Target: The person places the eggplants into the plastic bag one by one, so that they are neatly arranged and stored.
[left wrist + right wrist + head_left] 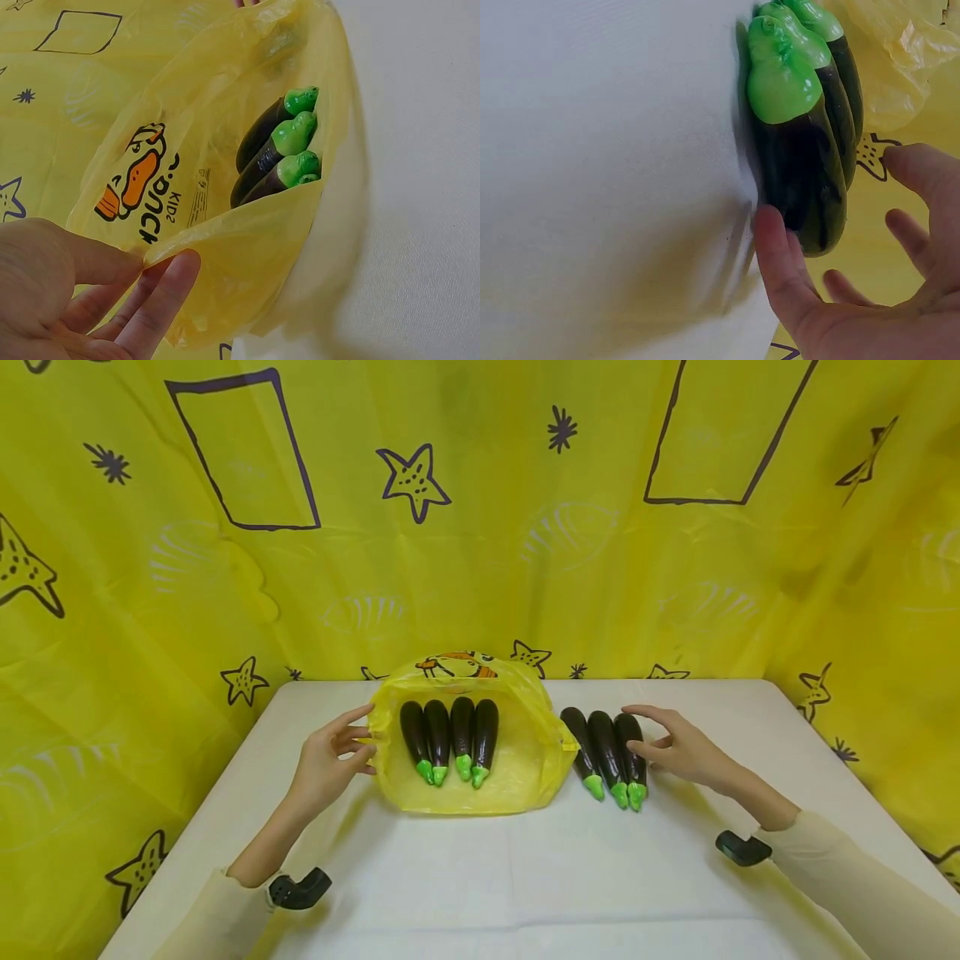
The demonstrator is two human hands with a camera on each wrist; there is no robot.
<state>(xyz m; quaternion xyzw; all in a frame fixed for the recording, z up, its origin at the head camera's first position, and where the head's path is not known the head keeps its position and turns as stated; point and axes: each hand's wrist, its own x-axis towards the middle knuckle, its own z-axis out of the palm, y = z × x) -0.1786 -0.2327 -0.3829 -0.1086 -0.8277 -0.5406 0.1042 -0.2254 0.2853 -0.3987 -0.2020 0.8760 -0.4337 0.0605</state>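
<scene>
A yellow plastic bag (517,777) lies on its side, mouth facing me, with several dark eggplants (462,735) inside, green stem ends toward me. My left hand (324,768) pinches the left edge of the bag's mouth between thumb and fingers, clearly seen in the left wrist view. To the right of the bag, three more eggplants (606,752) lie side by side. Around the far end of the rightmost eggplant (799,172), my right hand (678,750) spreads its fingers. One fingertip (769,221) is right against its side or very near it; contact is hard to tell.
All of this rests on a white-covered table (450,877). Yellow patterned sheeting (480,568) hangs behind the table and on both sides. The bag's right corner reaches the leftmost loose eggplant. A dark device (300,889) is worn on each wrist.
</scene>
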